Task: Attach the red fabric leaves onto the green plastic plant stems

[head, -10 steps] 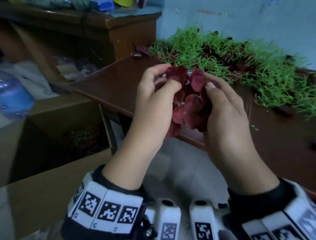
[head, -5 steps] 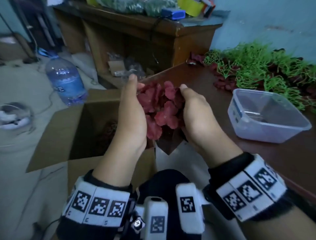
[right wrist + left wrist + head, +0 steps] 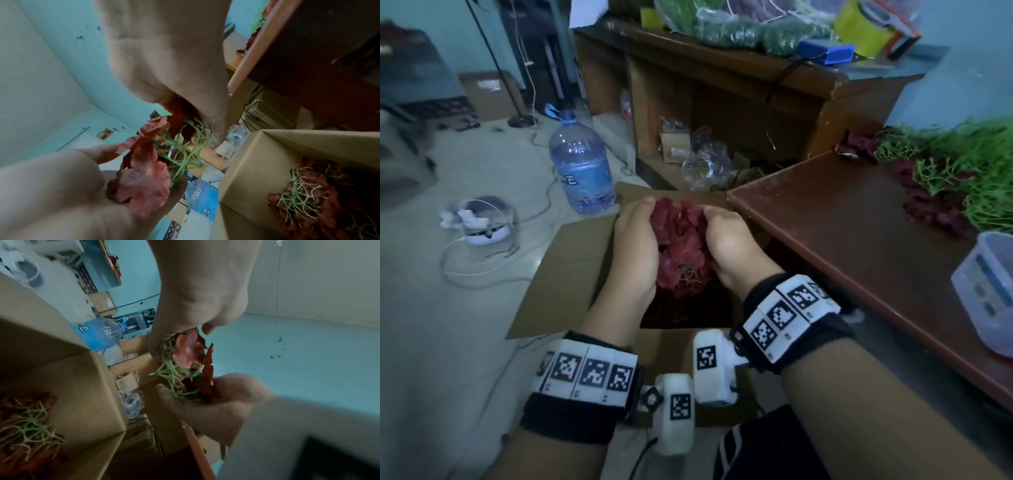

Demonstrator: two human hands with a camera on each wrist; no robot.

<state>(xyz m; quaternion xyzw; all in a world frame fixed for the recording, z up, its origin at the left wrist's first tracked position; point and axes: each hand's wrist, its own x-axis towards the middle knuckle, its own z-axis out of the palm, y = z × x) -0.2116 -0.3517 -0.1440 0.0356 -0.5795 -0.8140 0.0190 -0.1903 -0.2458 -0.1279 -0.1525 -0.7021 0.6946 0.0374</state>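
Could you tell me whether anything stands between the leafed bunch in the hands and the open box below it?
Nothing visible does. Both hands, left and right, hold the bunch directly over the open box. Its flaps are folded outward, and only finished bunches lie at the bottom.

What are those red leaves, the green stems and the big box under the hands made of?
Red leaves: they look like thin matte cloth, with soft frayed edges that crumple.
Green stems: likely flexible plastic, being smooth, slightly glossy and uniformly coloured, bending in thin curls.
Box: plain brown cardboard, dull, with folded-out flaps.
Both the left hand and right hand hold the bunch.
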